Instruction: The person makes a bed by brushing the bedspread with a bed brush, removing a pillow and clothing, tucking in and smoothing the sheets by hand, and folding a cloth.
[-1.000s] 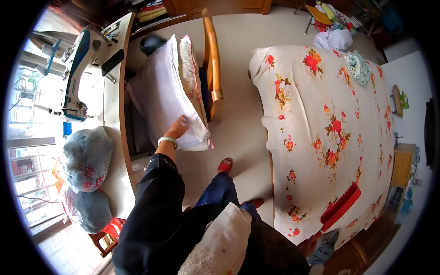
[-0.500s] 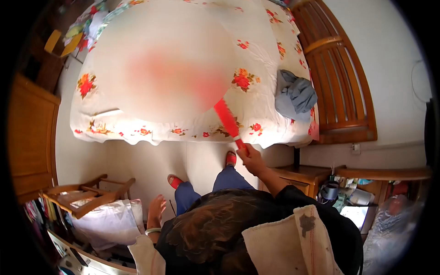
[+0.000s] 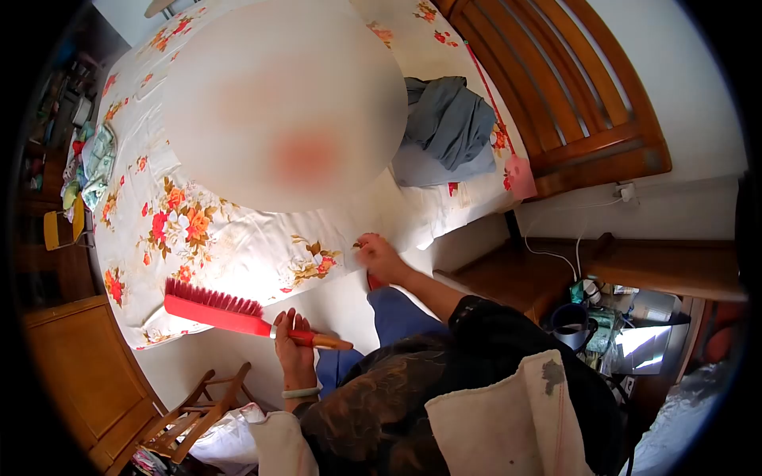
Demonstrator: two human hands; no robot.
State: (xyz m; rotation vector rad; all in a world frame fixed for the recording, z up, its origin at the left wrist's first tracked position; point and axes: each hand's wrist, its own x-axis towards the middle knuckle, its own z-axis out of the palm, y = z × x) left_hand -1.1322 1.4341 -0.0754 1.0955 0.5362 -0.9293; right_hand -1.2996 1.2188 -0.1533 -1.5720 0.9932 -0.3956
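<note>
Bed (image 3: 254, 258) beyond your hands, left hand (image 3: 294, 349) wrapped round a brush (image 3: 226, 317), right hand (image 3: 381, 260) apart from it — at the bed's edge, grip unclear, clothes (image 3: 448, 123) beyond.

Blur hides much of the flowered bedspread (image 3: 238, 247); the top edge crops the headboard (image 3: 605, 151).

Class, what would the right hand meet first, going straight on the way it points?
The right hand would probably meet the flowered bedsheet first, at its near edge; depth is unclear, so they may be touching.
</note>
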